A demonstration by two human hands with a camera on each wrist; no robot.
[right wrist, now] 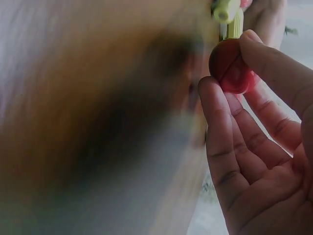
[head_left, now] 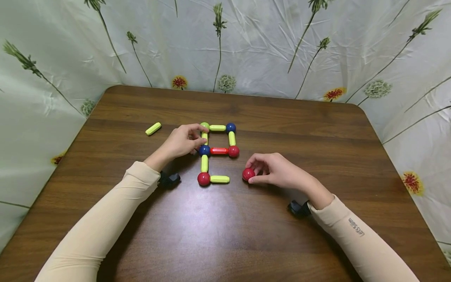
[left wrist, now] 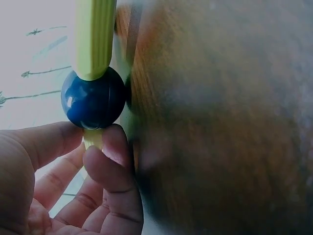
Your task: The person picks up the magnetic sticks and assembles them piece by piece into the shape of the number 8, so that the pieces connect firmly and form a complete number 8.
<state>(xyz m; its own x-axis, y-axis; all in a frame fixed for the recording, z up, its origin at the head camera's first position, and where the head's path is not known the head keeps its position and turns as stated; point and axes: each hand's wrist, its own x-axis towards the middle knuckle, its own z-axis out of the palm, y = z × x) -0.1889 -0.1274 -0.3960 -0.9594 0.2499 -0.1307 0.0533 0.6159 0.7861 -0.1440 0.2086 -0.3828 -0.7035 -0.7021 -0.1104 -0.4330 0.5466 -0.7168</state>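
Observation:
My right hand (head_left: 276,170) pinches a loose red ball (head_left: 248,174) between thumb and fingers, to the right of a flat figure of balls and rods. In the right wrist view the same red ball (right wrist: 231,66) sits at the fingertips. With thumb and fingers, my left hand (head_left: 181,140) pinches the upper left yellow-green rod (head_left: 204,138), between a green ball (head_left: 204,126) and a blue ball (head_left: 204,150). That blue ball (left wrist: 93,98) fills the space above the fingertips in the left wrist view. The lower yellow-green rod (head_left: 220,179) runs from a red ball (head_left: 203,179); its right end is free.
The figure's upper square also has a dark blue ball (head_left: 230,127), a red ball (head_left: 234,151) and a red rod (head_left: 219,150). One loose yellow-green rod (head_left: 153,129) lies left on the brown wooden table (head_left: 197,243). A flowered cloth (head_left: 253,47) hangs behind.

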